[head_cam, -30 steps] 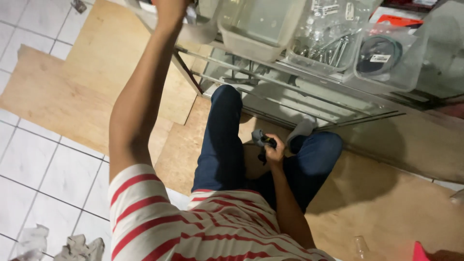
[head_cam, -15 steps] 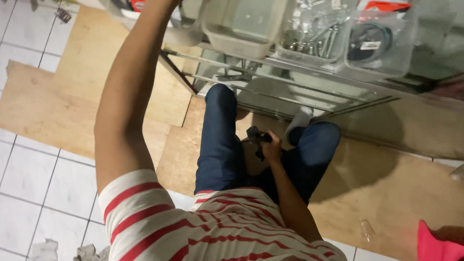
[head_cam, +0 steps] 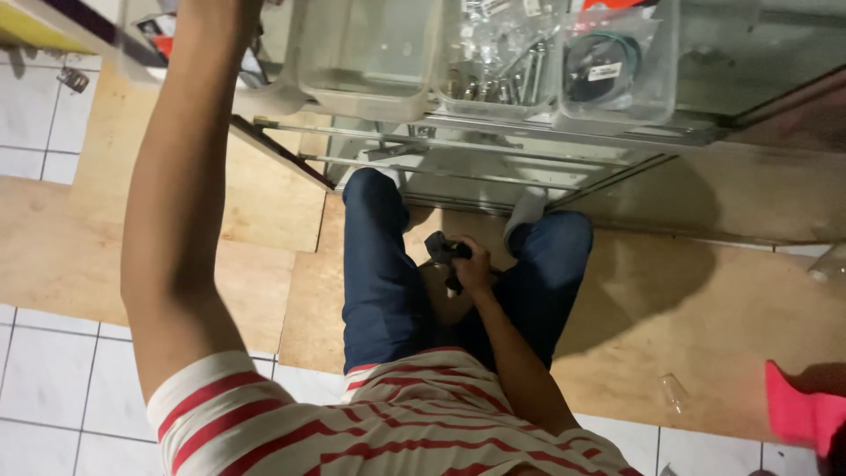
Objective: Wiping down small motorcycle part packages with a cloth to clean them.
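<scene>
My left arm stretches up to the top edge of the view. My left hand (head_cam: 216, 11) is at the front of a glass shelf (head_cam: 493, 132), beside a clear empty bin (head_cam: 370, 62). The frame cuts off its fingers, so its grip is hidden. My right hand (head_cam: 476, 264) rests low between my knees, closed around a small dark tool (head_cam: 441, 249). I wear blue jeans and a red-and-white striped shirt.
On the shelf stand a clear bin of bolts (head_cam: 502, 62) and one with a dark coiled part (head_cam: 608, 62). Plywood sheets (head_cam: 256, 203) lie over the white tile floor (head_cam: 53, 379). A pink object (head_cam: 806, 414) sits at the lower right.
My left arm has swung more upright and nearer the shelf as the view shifted. My right hand and the dark tool stayed between my knees.
</scene>
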